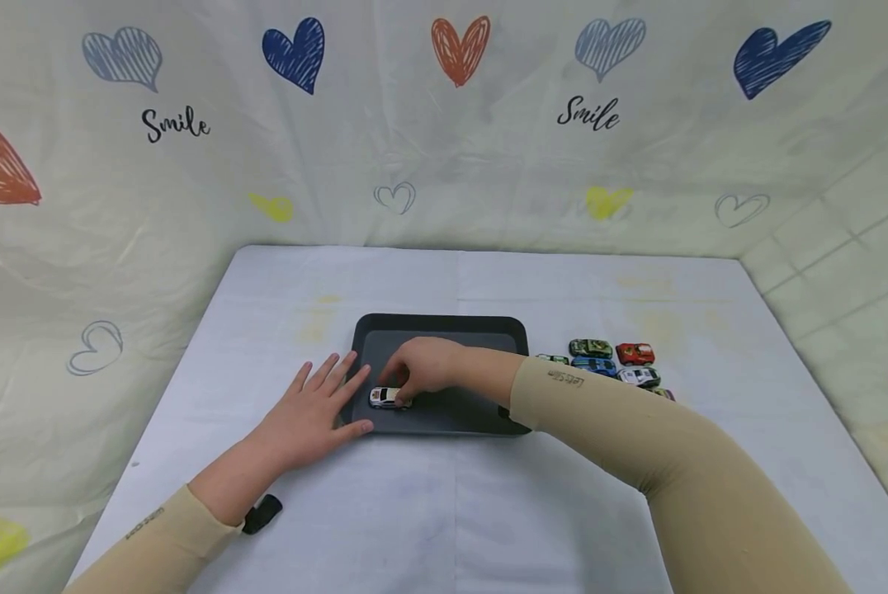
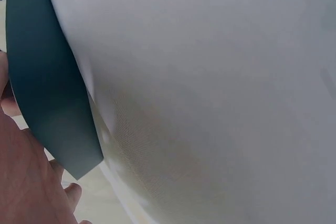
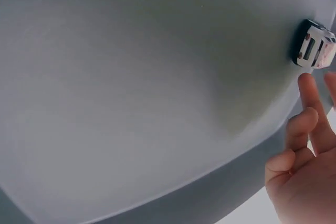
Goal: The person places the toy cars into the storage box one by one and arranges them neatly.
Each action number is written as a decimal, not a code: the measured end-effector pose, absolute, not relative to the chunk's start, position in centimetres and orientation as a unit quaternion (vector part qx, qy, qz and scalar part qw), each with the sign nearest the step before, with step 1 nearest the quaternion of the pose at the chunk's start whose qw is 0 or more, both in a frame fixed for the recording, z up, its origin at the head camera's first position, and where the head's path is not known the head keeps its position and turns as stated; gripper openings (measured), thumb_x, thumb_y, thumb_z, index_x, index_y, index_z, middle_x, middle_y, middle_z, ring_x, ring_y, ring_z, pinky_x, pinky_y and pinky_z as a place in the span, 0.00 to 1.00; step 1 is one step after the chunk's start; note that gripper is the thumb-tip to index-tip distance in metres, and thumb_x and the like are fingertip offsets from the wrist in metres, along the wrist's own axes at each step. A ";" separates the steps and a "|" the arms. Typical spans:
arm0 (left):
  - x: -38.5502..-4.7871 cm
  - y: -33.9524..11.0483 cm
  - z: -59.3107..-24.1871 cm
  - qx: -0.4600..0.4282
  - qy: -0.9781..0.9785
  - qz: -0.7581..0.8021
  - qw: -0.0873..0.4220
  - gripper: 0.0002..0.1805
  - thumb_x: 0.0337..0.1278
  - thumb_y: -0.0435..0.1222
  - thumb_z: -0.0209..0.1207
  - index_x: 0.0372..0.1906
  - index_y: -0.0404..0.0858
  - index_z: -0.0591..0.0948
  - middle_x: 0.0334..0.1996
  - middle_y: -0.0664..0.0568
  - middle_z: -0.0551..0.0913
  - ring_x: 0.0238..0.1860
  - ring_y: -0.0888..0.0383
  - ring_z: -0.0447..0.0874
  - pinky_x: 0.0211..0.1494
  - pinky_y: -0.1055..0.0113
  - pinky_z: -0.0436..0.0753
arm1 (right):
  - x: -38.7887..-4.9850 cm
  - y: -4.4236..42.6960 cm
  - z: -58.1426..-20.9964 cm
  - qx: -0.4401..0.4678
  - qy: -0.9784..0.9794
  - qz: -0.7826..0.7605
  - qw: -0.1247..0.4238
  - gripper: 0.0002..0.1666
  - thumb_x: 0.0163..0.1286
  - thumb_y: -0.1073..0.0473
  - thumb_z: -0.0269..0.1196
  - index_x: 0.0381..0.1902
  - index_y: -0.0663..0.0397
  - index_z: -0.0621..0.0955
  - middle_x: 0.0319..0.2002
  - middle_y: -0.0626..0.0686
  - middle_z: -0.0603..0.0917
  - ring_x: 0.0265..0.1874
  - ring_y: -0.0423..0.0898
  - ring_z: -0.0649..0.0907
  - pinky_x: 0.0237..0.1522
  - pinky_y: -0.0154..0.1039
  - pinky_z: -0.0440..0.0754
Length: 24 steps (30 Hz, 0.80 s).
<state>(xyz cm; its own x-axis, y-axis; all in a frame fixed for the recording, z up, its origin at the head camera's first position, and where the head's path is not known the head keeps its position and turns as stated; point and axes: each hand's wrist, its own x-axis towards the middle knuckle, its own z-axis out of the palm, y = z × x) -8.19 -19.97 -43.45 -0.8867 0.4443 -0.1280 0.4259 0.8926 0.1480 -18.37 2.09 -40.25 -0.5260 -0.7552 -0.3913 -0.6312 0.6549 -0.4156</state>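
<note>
- Pinching the white car (image 1: 380, 398) with the right hand (image 1: 431, 363), bending thumb and fingers down about its right end.
- Spreading the left hand (image 1: 306, 417) wide, laying fingertips along the left rim of the tray (image 1: 440, 321) and setting the thumb at the near left corner.
- Having the white car inside the tray, low on the left side, just beside the left hand's thumb and index finger.
- Showing the same car from the right wrist, on the tray's grey floor, with two fingers reaching up to it and two others curling; leaving the thumb out of that view, so not telling how firm a pinch.
- Showing from the left wrist only part of the left hand, close against the tray's dark outer wall.
- Wearing a beige sleeve on each arm, with a black device (image 1: 263, 513) at the left wrist.
- Crossing the tray's right rim with the right arm.
- Seeing more cars near the tray's right side, beyond the right sleeve (image 1: 600, 412): a green car (image 1: 590, 348), a red car (image 1: 635, 354), a blue car (image 1: 594, 365), a second white car (image 1: 640, 377), and two others partly hiding behind the sleeve.
- Working over a white table (image 1: 451, 503).
- Facing a pale backdrop (image 1: 384, 132) with coloured hearts and "Smile" lettering.
</note>
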 end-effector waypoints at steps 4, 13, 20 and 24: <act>-8.2 -19.9 -43.4 0.223 0.970 0.055 0.082 0.48 0.62 0.72 0.42 0.80 0.49 0.53 0.80 0.49 0.45 0.79 0.44 0.40 0.77 0.40 0.41 | -18.5 2.7 -39.7 -0.397 0.864 -0.124 0.282 0.25 0.63 0.45 0.71 0.59 0.36 0.84 0.37 0.38 0.83 0.35 0.36 0.79 0.39 0.33 0.78; -8.2 -19.9 -43.3 0.221 0.970 0.056 0.084 0.48 0.63 0.71 0.43 0.80 0.48 0.54 0.80 0.49 0.45 0.79 0.44 0.40 0.77 0.40 0.41 | -19.2 4.5 -38.6 -0.390 0.868 -0.153 0.267 0.25 0.64 0.48 0.71 0.59 0.38 0.84 0.47 0.42 0.85 0.42 0.37 0.80 0.42 0.33 0.79; -8.1 -19.9 -43.4 0.223 0.969 0.067 0.080 0.48 0.63 0.71 0.43 0.80 0.48 0.55 0.80 0.48 0.46 0.79 0.44 0.41 0.76 0.40 0.42 | -19.3 6.8 -37.6 -0.365 0.877 -0.174 0.258 0.25 0.64 0.48 0.71 0.60 0.35 0.83 0.48 0.43 0.84 0.50 0.42 0.80 0.47 0.36 0.79; -8.1 -19.8 -43.2 0.221 0.969 0.072 0.082 0.47 0.64 0.69 0.45 0.80 0.48 0.55 0.80 0.48 0.46 0.79 0.44 0.41 0.76 0.40 0.42 | -19.3 8.4 -36.8 -0.355 0.877 -0.204 0.251 0.25 0.64 0.51 0.71 0.60 0.39 0.83 0.49 0.47 0.85 0.50 0.47 0.80 0.47 0.39 0.79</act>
<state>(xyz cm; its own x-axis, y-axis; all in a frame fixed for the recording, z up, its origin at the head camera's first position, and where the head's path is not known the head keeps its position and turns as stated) -8.07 -19.81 -43.23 -0.8888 0.4401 -0.1278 0.4164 0.8920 0.1759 -19.32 8.40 -36.83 -0.6225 -0.7248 -0.2951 -0.5199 0.6648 -0.5363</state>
